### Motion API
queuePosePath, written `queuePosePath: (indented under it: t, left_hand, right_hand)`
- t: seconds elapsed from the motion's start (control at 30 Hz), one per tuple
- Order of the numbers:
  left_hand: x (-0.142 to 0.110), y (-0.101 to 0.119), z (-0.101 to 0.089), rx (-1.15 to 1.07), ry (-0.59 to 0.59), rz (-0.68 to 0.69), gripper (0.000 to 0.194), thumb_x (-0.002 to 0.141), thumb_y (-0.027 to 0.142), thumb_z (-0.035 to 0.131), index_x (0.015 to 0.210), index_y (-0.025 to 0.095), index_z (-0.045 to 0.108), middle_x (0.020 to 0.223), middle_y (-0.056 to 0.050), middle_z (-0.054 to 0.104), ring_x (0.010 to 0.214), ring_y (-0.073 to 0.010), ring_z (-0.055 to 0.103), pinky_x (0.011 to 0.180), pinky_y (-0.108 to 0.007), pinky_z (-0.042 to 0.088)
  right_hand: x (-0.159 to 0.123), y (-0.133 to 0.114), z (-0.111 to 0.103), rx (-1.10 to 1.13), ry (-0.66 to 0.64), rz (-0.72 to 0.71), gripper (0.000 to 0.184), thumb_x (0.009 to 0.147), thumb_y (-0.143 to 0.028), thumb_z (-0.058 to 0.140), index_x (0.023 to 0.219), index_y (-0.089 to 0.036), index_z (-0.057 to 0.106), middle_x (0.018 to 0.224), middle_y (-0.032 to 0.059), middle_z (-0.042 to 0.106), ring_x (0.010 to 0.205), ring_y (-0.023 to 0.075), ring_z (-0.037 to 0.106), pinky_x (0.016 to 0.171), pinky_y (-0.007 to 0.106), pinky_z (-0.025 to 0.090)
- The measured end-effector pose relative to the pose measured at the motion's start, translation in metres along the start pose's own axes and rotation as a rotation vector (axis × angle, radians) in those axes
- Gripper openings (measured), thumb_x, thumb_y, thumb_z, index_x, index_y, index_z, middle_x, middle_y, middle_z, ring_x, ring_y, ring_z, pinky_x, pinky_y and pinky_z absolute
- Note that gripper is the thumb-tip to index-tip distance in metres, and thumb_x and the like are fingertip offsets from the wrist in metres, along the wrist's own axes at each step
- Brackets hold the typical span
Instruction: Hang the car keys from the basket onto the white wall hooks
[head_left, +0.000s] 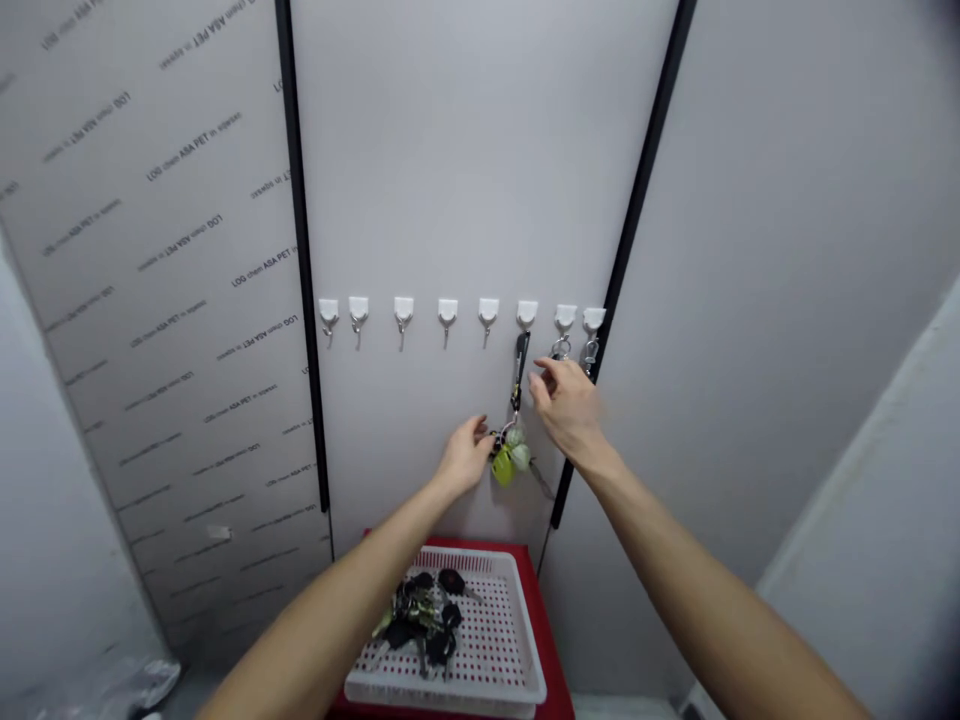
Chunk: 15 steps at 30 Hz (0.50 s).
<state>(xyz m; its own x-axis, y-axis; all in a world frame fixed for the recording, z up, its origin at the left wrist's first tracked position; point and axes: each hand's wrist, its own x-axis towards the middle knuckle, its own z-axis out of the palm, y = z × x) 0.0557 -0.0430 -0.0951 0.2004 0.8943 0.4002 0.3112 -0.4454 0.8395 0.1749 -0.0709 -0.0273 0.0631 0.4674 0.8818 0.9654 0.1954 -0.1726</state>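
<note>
A key bunch on a black strap (522, 350) hangs from the third hook from the right. Its lower end carries a metal ring, a yellow-green charm (503, 466) and pale green round charms (519, 456). My left hand (465, 456) is at the left side of this bunch, thumb and fingers slightly apart, fingertips close to the ring; whether they touch it I cannot tell. To the right of the strap, my right hand (570, 405) is raised with thumb and forefinger apart and nothing visible between them. It partly covers keys on the neighbouring hook (565, 318).
Several white hooks (448, 312) run in a row across the wall panel between black strips (300, 220). Keys (591, 352) hang at the far right. Below, a white perforated basket (534, 640) with several keys (427, 620) stands on a red surface (551, 640).
</note>
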Motion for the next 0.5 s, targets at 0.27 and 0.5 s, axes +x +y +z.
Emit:
queuePosePath:
  t: [0.27, 0.5]
  left_hand:
    - [-0.097, -0.108, -0.009, 0.190, -0.149, -0.169, 0.024, 0.065, 0.017, 0.041, 0.086, 0.013, 0.052, 0.087, -0.005, 0.057, 0.080, -0.0122, 0.050, 0.074, -0.024, 0.037]
    - [-0.137, -0.118, 0.002, 0.452, -0.457, 0.029, 0.025, 0.064, 0.019, 0.044, 0.087, 0.019, 0.052, 0.091, -0.003, 0.053, 0.088, -0.0142, 0.044, 0.079, -0.025, 0.032]
  right_hand:
    - [-0.138, 0.006, 0.033, 0.142, -0.892, -0.131, 0.022, 0.065, -0.021, 0.042, 0.083, -0.018, 0.054, 0.076, 0.0045, 0.057, 0.063, 0.0116, 0.050, 0.060, 0.022, 0.038]
    - [-0.200, -0.009, 0.043, -0.119, -1.367, -0.422, 0.019, 0.055, -0.015, 0.051, 0.073, -0.014, 0.059, 0.077, 0.0123, 0.059, 0.082, 0.0238, 0.048, 0.078, 0.040, 0.026]
